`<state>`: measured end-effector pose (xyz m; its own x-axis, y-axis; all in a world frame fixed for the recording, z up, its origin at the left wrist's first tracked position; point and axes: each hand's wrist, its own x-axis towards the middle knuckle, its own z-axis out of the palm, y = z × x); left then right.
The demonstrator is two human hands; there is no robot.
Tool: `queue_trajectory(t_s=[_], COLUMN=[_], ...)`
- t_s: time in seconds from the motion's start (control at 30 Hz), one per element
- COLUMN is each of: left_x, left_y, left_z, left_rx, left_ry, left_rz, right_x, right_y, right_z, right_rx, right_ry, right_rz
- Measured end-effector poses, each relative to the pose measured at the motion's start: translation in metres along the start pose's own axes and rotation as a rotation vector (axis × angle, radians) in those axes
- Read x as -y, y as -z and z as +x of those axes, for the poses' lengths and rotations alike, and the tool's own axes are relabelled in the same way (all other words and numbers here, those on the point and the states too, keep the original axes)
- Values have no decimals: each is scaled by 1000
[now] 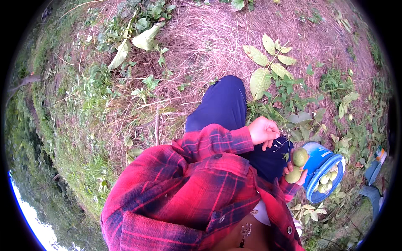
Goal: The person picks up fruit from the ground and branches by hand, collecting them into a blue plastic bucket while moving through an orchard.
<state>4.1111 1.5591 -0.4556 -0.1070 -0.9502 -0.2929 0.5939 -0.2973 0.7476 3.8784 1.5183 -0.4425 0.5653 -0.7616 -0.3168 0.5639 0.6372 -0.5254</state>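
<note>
My right hand (302,178) is wrapped round two round green fruits, an upper one (300,157) and a lower one (293,175), just left of the bucket. A blue bucket (317,152) lies tipped with its mouth toward me, and several pale green fruits (324,179) show inside it. Over my dark-clad knee, my left hand (264,131) has its fingers curled together. Thin stems with small whitish tips (277,143) show beside those fingers; whether they are pinched in the hand I cannot make out.
Dry, flattened grass (205,37) covers the ground ahead. Beyond my knee lies a sprig of large yellow-green leaves (260,81). Low weeds grow around the bucket. A greyish-blue object (374,167) sits at the far right. Wilted broad leaves (146,38) stand at the upper left.
</note>
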Motion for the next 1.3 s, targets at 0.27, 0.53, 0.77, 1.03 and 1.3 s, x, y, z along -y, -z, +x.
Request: queue_trajectory(t_s=[0.27,0.53,0.77,1.03,1.3], left_x=[17,24,12,0,-15], left_y=[122,116,94,62,68], left_z=[-97,-93,-52,-26,-29], left_rx=[-682,-575,-296,-177,-99], left_ry=[-184,-123,-42,-198,-411], left_rz=[712,825,917,1064,1480], right_x=[204,218,205,130,115], right_y=[55,190,212,158,111], right_z=[-105,-70,-128,-80,-36], right_rx=[-763,-1396,-1518,-1394,-1162], right_ry=[717,882,574,1071,522], right_rz=[-752,-984,-1614,-1526,-2276])
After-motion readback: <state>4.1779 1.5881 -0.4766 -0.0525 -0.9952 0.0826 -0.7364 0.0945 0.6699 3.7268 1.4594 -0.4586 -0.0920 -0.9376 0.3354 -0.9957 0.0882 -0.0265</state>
